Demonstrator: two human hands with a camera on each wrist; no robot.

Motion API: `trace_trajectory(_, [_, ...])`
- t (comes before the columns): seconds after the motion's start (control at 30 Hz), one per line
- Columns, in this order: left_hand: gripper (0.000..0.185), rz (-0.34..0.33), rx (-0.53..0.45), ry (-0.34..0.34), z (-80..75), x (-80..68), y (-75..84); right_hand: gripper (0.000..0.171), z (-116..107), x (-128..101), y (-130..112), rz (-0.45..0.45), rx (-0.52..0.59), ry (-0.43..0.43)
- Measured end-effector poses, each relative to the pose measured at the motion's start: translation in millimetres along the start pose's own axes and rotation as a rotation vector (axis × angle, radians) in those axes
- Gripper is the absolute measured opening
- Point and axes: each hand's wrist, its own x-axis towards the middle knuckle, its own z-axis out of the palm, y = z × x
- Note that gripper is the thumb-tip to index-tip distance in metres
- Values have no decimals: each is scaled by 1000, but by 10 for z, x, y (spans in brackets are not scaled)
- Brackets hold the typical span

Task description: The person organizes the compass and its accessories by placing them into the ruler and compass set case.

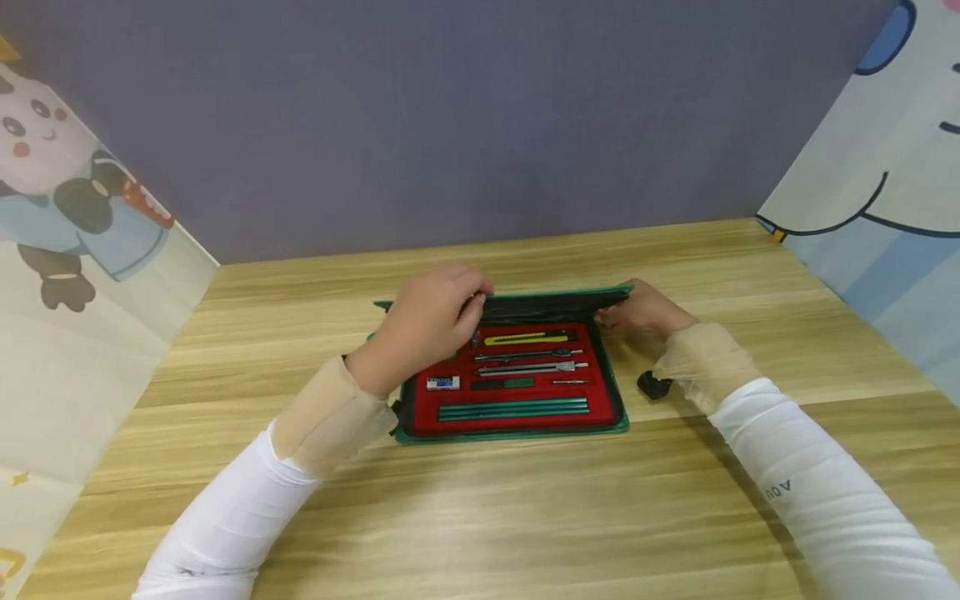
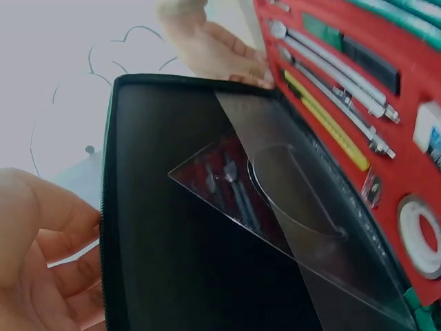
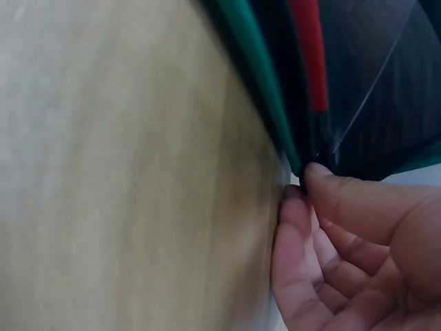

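Observation:
A green zip case (image 1: 517,432) lies open on the wooden table (image 1: 480,508). Its red tray (image 1: 424,408) holds a yellow knife (image 1: 525,338), metal compasses (image 1: 528,367), a white eraser (image 1: 442,382) and green pencils (image 1: 513,407). The black-lined lid (image 1: 547,307) stands partly raised. My left hand (image 1: 431,321) curls over the lid's top edge. My right hand (image 1: 641,315) pinches the lid's right corner (image 3: 310,155). In the left wrist view the lid (image 2: 158,227) carries a clear set square (image 2: 289,207) in its pocket.
A small black object (image 1: 655,385) lies on the table beside my right wrist. Printed cloth panels (image 1: 75,275) stand at both sides, and a grey wall (image 1: 480,125) closes off the back. Bare wood stretches in front of the case.

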Motion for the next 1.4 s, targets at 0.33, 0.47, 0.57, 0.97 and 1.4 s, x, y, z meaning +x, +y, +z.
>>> trace_trajectory(0.33, [16,50,16,-154,43,-186,142,17,-32,-26,-11,-109,-251,-56])
trace_trajectory(0.47, [15,85,18,-226,82,-236,190,22,-63,-44,9,-54,-282,-52])
trace_trajectory(0.57, [14,98,24,-258,121,-277,220,21,-86,-44,32,-47,-251,-57])
trace_trajectory(0.97, [17,113,43,-320,304,-457,283,10,-59,-64,41,-106,-200,-89])
trace_trajectory(1.4, [18,124,103,-378,520,-545,295,9,-36,-61,50,-124,-254,-78])
